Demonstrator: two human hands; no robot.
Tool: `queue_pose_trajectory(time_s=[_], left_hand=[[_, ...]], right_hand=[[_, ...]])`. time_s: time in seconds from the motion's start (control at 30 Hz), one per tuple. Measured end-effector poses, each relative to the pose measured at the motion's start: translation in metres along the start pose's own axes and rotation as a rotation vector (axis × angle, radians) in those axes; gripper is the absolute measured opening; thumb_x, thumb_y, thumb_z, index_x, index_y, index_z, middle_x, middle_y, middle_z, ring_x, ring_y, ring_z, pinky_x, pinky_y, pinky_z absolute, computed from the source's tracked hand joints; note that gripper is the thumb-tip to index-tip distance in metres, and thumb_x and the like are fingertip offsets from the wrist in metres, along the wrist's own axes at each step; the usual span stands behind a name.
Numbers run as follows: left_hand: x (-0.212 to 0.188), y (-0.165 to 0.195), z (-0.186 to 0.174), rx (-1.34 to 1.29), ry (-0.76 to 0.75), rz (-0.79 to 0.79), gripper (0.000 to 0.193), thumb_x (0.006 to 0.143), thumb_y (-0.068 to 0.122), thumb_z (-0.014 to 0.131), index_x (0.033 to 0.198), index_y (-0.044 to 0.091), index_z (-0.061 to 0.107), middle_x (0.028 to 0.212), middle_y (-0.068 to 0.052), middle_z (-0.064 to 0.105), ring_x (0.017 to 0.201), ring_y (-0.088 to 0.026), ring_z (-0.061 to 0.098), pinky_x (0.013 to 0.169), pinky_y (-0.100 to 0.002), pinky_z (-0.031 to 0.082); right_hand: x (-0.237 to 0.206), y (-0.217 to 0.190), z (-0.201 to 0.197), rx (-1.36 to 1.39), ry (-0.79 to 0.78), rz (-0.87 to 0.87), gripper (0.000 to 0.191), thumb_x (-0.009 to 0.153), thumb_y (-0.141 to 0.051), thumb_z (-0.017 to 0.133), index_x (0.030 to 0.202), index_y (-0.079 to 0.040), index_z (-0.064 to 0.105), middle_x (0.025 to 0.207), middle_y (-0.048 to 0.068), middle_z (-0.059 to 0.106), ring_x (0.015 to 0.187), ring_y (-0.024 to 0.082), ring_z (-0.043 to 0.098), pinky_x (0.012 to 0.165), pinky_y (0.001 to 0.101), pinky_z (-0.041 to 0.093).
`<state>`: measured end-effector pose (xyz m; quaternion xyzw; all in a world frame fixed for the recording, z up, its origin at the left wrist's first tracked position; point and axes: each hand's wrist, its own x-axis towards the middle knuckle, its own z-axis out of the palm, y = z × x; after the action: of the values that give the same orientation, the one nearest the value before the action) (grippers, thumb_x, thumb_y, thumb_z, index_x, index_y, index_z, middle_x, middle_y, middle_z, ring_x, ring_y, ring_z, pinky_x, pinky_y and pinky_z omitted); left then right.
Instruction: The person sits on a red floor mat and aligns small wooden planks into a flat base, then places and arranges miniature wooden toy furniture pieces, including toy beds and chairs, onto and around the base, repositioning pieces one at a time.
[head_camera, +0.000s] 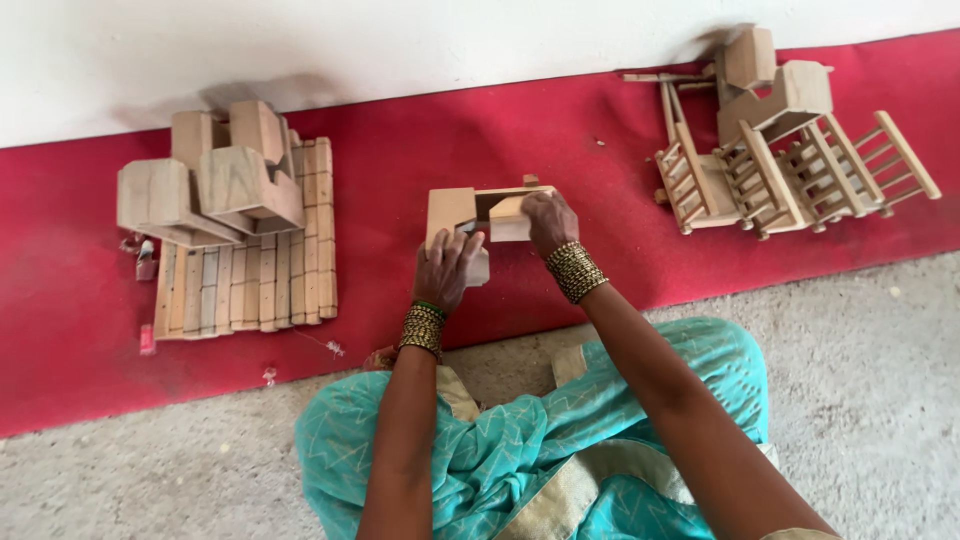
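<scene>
On the red mat (520, 290), a stack of slats and blocks (235, 230) lies at nine o'clock and finished toy chairs (790, 150) at two o'clock. At centre sits the wood piece (470, 215), likely light, stiff and smooth, best gripped by its flat sides. The left hand (445, 268) curls closed on its near corner; the right hand (548, 222) clasps its right end.

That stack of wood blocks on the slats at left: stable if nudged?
Probably not. The wooden blocks sit piled at uneven angles on the slat rows, so a push would likely topple the top ones. Each looks rigid and solid, probably light for its size. The flat slats seem loose and would likely slide apart.
</scene>
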<state>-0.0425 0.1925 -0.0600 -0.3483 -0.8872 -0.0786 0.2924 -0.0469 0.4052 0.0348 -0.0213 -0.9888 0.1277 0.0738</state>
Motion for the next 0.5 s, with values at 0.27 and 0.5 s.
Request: queue_pose_trajectory(time_s=[0.27, 0.5], left_hand=[[-0.003, 0.005, 0.000, 0.089, -0.039, 0.053, 0.062, 0.093, 0.027, 0.067, 0.149, 0.023, 0.040, 0.143, -0.010, 0.041, 0.136, -0.033, 0.039, 0.105, -0.063, 0.040], [-0.006, 0.003, 0.001, 0.068, 0.000, 0.058, 0.068, 0.096, 0.027, 0.069, 0.155, 0.025, 0.034, 0.142, -0.007, 0.040, 0.138, -0.030, 0.036, 0.109, -0.061, 0.039]], right_hand=[[0.036, -0.075, 0.007, 0.187, -0.111, -0.620, 0.040, 0.081, 0.003, 0.066, 0.115, -0.016, 0.076, 0.116, 0.004, 0.075, 0.094, 0.020, 0.073, 0.081, 0.0317, 0.062], [0.049, -0.055, 0.012, 0.173, -0.040, -0.591, 0.016, 0.099, -0.012, 0.071, 0.113, -0.020, 0.075, 0.126, -0.006, 0.074, 0.106, 0.016, 0.074, 0.088, 0.0298, 0.061]])
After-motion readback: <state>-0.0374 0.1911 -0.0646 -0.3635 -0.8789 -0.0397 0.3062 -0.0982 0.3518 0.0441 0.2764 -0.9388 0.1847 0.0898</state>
